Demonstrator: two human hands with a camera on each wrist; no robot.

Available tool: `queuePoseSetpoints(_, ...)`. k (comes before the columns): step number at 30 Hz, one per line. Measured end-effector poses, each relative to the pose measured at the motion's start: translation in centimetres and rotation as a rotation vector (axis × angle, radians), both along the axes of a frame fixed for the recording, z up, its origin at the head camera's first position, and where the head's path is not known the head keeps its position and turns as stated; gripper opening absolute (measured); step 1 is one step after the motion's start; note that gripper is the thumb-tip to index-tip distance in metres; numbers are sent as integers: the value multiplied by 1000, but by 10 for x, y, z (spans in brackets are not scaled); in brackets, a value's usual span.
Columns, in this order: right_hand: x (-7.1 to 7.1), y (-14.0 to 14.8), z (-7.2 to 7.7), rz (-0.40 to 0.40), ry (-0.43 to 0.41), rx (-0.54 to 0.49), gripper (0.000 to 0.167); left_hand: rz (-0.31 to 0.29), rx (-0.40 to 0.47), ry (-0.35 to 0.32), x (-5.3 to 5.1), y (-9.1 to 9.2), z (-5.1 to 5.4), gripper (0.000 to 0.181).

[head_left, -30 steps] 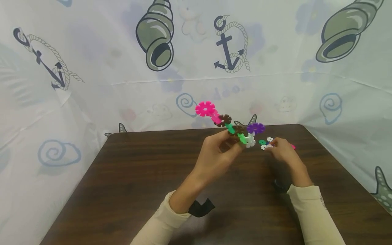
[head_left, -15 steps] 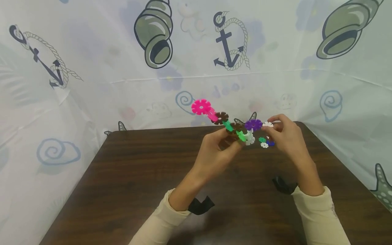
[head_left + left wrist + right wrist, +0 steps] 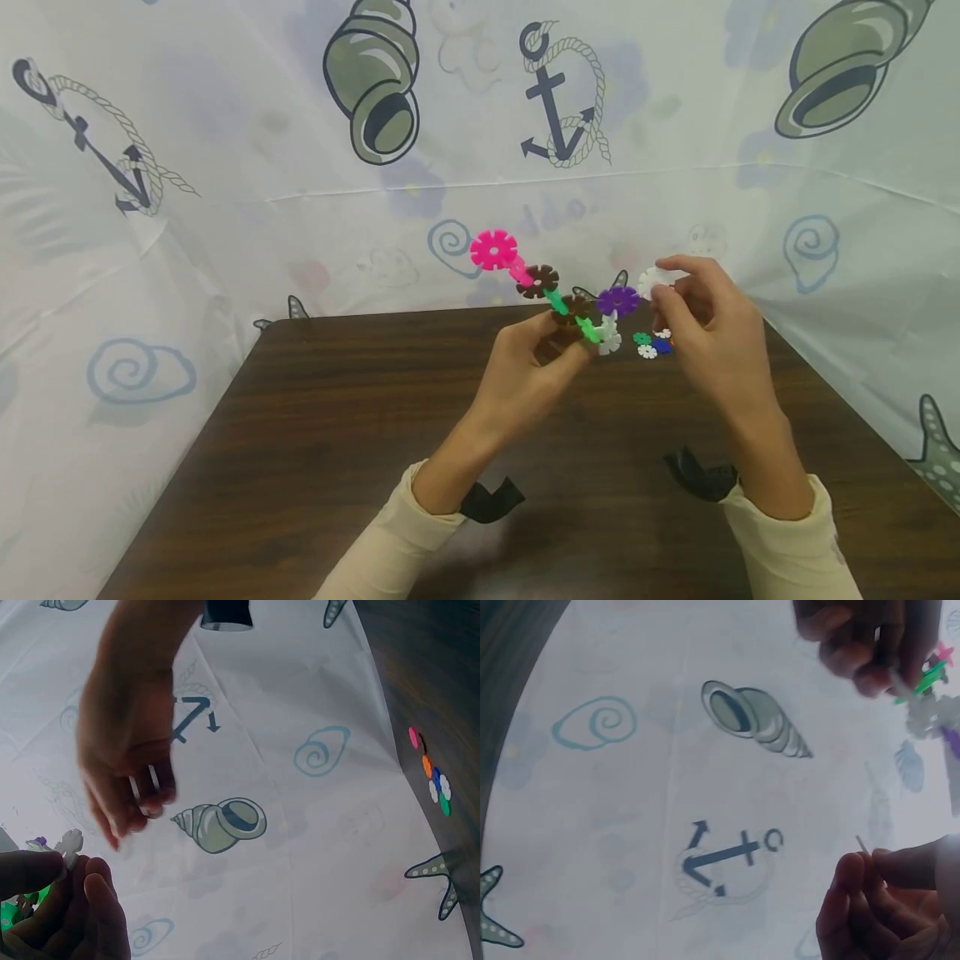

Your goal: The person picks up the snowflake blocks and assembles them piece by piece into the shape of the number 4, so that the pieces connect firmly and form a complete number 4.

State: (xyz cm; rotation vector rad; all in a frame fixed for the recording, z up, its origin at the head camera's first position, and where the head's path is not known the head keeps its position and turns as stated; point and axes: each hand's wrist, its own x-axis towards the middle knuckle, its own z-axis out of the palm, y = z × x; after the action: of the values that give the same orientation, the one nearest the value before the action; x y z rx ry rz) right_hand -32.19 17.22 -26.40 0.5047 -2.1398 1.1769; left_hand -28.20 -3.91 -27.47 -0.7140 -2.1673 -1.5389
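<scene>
In the head view my left hand (image 3: pixel 525 375) pinches a chain of interlocking plastic snowflake discs near its lower right end. The chain runs from a pink disc (image 3: pixel 493 250) through brown and green ones to white discs and a purple disc (image 3: pixel 618 301). My right hand (image 3: pixel 716 350) holds a loose white snowflake disc (image 3: pixel 651 282) between thumb and forefinger, just right of the purple one and apart from it. Edge-on, that white disc (image 3: pixel 863 844) shows at the fingertips in the right wrist view. Fingers cover part of the chain's underside.
Several loose discs lie on the dark wooden table (image 3: pixel 337 433), among them a green disc (image 3: pixel 642 338), a white disc (image 3: pixel 647 352) and a blue disc (image 3: pixel 662 346). Black straps (image 3: pixel 491 501) hang by the wrists. A printed white cloth (image 3: pixel 225 208) encloses the table's back and sides.
My right hand has picked a white disc from the loose pieces and lifted it up beside the purple disc, then slightly higher. My left hand keeps its hold on the chain, nearly still.
</scene>
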Motion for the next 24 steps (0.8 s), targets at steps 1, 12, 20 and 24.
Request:
queuePoseSetpoints(1, 3, -1, 2, 1, 10, -13, 31, 2, -1, -3, 0, 0, 0, 19)
queuePoseSetpoints(12, 28, -7, 12, 16, 117, -168, 31, 8, -6, -24, 1, 1, -1, 19)
queuePoseSetpoints(20, 43, -11, 18, 32, 261, -191, 29, 7, -39, 4, 1, 3, -2, 18)
queuePoseSetpoints(24, 48, -13, 19, 21, 289, -175, 30, 7, -61, 31, 0, 4, -3, 18)
